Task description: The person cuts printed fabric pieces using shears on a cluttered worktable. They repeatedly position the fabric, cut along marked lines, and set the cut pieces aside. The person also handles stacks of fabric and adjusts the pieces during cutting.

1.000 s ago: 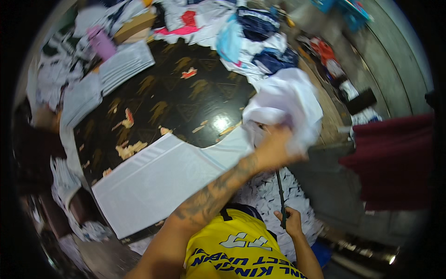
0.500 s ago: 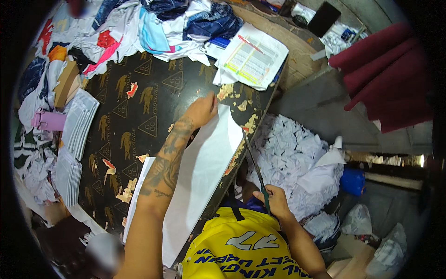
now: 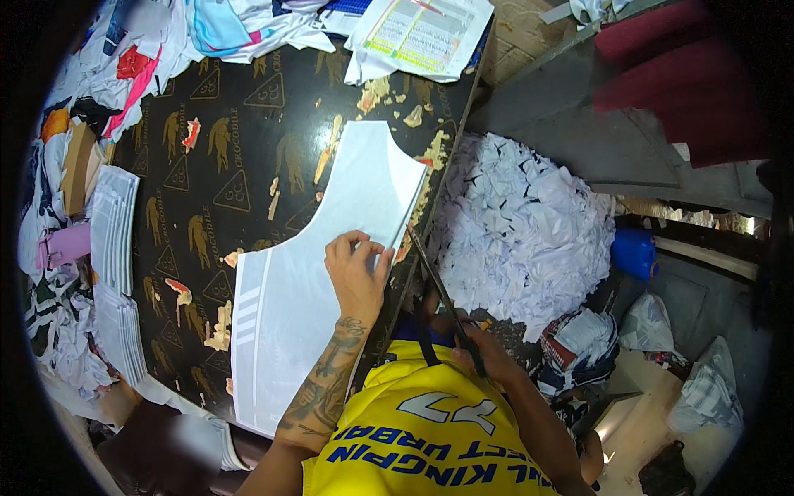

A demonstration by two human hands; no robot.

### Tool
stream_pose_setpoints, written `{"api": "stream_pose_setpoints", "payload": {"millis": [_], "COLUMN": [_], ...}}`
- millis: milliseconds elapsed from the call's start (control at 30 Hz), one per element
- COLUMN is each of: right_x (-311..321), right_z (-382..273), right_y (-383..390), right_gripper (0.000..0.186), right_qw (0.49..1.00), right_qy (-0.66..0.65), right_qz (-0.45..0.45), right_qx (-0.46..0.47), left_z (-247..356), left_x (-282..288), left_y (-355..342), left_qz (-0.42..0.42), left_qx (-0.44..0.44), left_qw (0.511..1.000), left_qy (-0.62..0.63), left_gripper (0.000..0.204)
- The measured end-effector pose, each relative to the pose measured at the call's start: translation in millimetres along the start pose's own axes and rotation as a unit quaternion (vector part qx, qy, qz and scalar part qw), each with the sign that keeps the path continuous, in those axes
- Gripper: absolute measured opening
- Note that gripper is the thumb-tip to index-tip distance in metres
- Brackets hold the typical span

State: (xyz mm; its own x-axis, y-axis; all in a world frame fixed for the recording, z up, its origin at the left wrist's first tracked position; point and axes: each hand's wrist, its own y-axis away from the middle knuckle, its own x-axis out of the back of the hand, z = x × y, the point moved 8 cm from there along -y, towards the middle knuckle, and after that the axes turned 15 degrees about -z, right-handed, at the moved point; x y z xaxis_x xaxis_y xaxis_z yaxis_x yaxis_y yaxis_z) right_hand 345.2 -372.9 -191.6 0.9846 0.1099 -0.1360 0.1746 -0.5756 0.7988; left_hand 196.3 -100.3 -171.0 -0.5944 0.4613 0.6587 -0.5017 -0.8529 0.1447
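A white cut piece [image 3: 298,331] with printed stripes lies along the right part of the dark, worn tabletop [image 3: 248,140]. My left hand [image 3: 357,269] rests on it, fingers apart and lightly bent, near its right edge. My right hand [image 3: 484,351] grips long dark scissors [image 3: 442,289] beside the table's edge, with the blades reaching up to the piece's right edge. Whether they touch it, I cannot tell.
Stacked white pieces [image 3: 116,231], coloured fabrics [image 3: 223,29], a pink container [image 3: 62,246] and papers [image 3: 418,37] line the table. A heap of white scraps [image 3: 521,231] lies beside it, near a blue jug [image 3: 633,255] and plastic bags [image 3: 703,388]. Maroon cloth [image 3: 670,83] hangs right.
The bundled white fabric now lies spread along the table. My left hand has moved from its upper end down to its middle, uncovering that end. The view has also turned.
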Motion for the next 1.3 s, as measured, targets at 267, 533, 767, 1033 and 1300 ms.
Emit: {"api": "stream_pose_setpoints", "payload": {"millis": [267, 533, 767, 1033, 1300], "right_x": [-4, -7, -7, -16, -21], "right_z": [-52, -80, -80, -84, -109], "right_y": [-67, -66, -59, -70, -82], "right_gripper": [0.037, 0.053, 0.060, 0.057, 0.062], "right_qw": [0.993, 0.994, 0.998, 0.998, 0.995], "right_qy": [0.068, 0.065, 0.017, 0.000, -0.040], "right_qz": [0.044, 0.072, 0.062, 0.057, 0.087], "right_qx": [0.082, 0.041, 0.010, 0.009, 0.014], "left_z": [7, -35, -44, -39, -37], "left_x": [22, 33, 30, 31, 30], "left_y": [-4, 3, 5, 2, 1], "left_qz": [-0.041, -0.032, -0.040, -0.039, -0.049], "left_qx": [-0.055, -0.097, -0.068, -0.084, -0.083], "left_qw": [0.987, 0.975, 0.981, 0.980, 0.979], "left_qy": [-0.142, -0.195, -0.176, -0.178, -0.181], "left_gripper": [0.014, 0.040, 0.044, 0.043, 0.044]}}
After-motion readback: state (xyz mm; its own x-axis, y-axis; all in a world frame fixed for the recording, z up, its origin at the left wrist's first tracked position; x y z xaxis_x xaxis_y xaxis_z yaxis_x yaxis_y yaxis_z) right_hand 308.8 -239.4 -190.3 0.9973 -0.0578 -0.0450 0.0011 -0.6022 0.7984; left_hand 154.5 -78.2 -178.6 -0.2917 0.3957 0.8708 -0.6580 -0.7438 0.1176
